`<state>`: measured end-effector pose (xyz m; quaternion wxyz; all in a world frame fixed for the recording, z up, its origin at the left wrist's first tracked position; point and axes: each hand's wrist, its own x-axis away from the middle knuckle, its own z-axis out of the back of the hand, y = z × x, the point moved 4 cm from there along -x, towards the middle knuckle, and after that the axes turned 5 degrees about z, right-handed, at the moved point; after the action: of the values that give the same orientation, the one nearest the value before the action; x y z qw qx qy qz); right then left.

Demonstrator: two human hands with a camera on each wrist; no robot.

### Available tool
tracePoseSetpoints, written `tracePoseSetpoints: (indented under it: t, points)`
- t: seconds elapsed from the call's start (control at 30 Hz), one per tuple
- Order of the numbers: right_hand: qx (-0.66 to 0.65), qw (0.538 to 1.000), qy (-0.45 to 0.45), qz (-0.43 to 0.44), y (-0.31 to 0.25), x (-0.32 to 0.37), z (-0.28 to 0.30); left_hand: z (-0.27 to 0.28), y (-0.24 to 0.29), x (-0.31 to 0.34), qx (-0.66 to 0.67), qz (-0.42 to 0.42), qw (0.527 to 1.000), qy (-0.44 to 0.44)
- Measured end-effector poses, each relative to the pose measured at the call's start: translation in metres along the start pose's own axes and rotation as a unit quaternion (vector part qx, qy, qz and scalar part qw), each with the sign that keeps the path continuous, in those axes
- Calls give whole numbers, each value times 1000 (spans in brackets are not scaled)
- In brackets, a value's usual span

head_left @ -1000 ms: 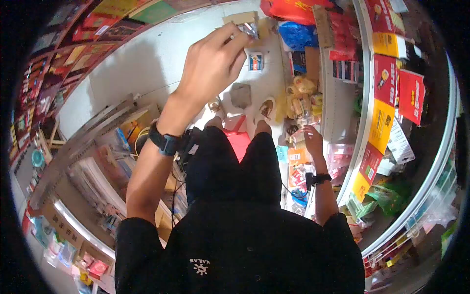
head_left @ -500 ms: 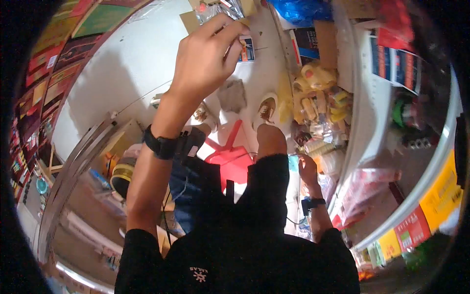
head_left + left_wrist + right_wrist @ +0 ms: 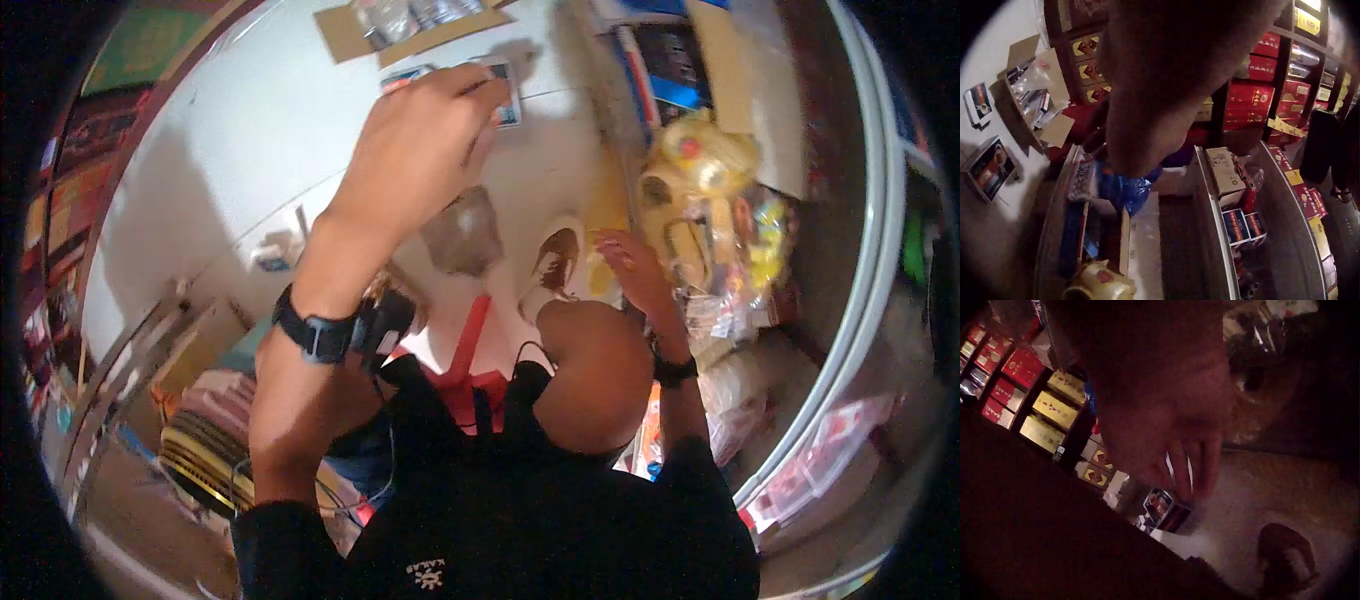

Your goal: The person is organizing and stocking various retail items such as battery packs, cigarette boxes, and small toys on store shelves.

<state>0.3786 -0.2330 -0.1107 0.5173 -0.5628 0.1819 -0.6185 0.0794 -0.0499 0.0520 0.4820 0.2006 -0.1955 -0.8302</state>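
In the head view my left hand [image 3: 420, 145] is held out over the white floor, its fingers loosely bent, with no held thing showing. Behind its fingertips lies a small dark box with a picture [image 3: 507, 95]; the edge of another box [image 3: 408, 77] shows past the knuckles. Both boxes [image 3: 990, 167] lie left of the dark, blurred left hand [image 3: 1141, 137] in the left wrist view. My right hand [image 3: 637, 265] hangs by the bare knee, fingers relaxed. From the right wrist its fingers [image 3: 1200, 462] point down, with a picture box [image 3: 1169, 509] beyond them.
An open cardboard box [image 3: 410, 45] of plastic-wrapped goods stands at the far floor. Yellow wrapped goods [image 3: 705, 160] fill the low shelf on the right, with a metal shelf edge [image 3: 865, 250] beyond. A red stool [image 3: 465, 350] is between the legs; a grey cloth-like piece [image 3: 462, 232] lies ahead.
The body has lowered and turned, so floor and shelves look nearer. The left hand stays stretched forward, bent alike; the right hand has come forward past the knee.
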Motion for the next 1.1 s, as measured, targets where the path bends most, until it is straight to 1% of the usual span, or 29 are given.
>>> tracePoseSetpoints:
  t: [0.03,0.1,0.13,0.17,0.2,0.23,0.27,0.3,0.37,0.4,0.43,0.47,0.5,0.53,0.6,0.63,0.7,0.73,0.77,0.83,0.87,0.9,0.97,1.0,1.07,1.1]
  points:
    - [-48,999,7,2,-6,-6,0,2,9,2,8,-24,1000,14]
    - [54,994,-2,94,-18,-9,0,4,22,12,6,-16,1000,6]
    - [92,986,25,139,-23,-10,4,5,30,16,16,-28,999,-12]
    - [125,975,45,180,-28,-1,2,8,43,24,27,-44,999,-11]
    - [129,974,59,174,-35,15,-1,12,52,31,17,-33,999,-33]
    - [104,974,77,185,-45,27,1,17,59,32,4,-29,998,-50]
    - [84,971,98,201,-59,39,11,19,66,35,8,-54,998,-38]
    - [98,966,121,207,-61,52,18,14,66,42,-1,-58,997,-45]
    - [70,953,102,275,-59,73,26,14,68,42,2,-68,997,-42]
    - [87,949,122,279,-73,85,33,16,71,45,18,-69,997,-42]
    - [110,964,119,209,-84,98,37,16,69,49,24,-89,995,-32]
    - [129,976,112,136,-90,103,42,12,60,49,12,-78,996,-43]
    - [139,973,125,138,-92,102,48,10,56,46,0,-64,997,-52]
    - [176,964,122,157,-93,97,52,14,62,44,5,-73,996,-43]
    - [234,949,108,182,-98,81,56,21,60,41,18,-31,997,-68]
    - [243,947,112,180,-104,70,59,24,62,40,25,-35,997,-62]
    - [282,923,92,244,-119,46,56,25,58,37,67,-7,997,-47]
    - [277,927,53,246,-145,42,54,24,53,37,73,-33,997,-13]
    - [283,927,57,241,-157,30,56,22,48,36,81,-37,996,-11]
    - [311,915,-20,255,-175,1,45,28,42,36,119,-47,991,37]
    - [306,920,-27,244,-182,-8,43,30,38,34,96,-19,995,-3]
    - [304,920,-24,244,-192,-14,41,35,37,34,95,-22,995,-4]
    - [326,888,-25,322,-225,-16,40,42,34,36,116,20,993,-1]
    - [328,888,-20,323,-244,-15,41,45,33,38,115,14,993,1]
    - [391,870,-17,301,-280,-13,43,47,27,42,116,56,992,-10]
    - [395,867,-11,304,-288,-10,46,49,28,41,115,49,992,-4]
